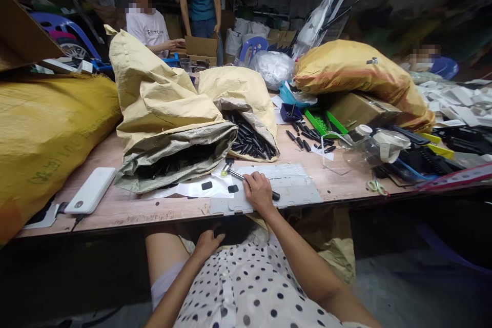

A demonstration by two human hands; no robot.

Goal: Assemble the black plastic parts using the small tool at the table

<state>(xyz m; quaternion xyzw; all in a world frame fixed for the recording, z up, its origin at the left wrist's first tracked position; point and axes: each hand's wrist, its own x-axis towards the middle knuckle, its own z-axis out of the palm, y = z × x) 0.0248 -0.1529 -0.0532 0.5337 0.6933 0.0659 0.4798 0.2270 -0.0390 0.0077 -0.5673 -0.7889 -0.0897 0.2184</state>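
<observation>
Hammer [235,174] rests in the right hand [260,192], fingers clamped mid-handle over a grey plate [303,187] on the bench [346,184].
That hold should favour control over force, though an open sack [165,97], left of the fingers, crowds the head. Black pieces [251,139] show in another sack [246,82] beyond; the left hand [208,244] sits below-left, its fingers too hidden to tell.

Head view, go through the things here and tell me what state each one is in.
Hammer: gripped in the right hand
Left hand: near the lap, fingers partly curled, contents unclear
Right cream sack: mouth open, filled with black pieces
Left cream sack: mouth open, dark inside
Green tray: upright, holding small pieces
White device: lying flat
</observation>
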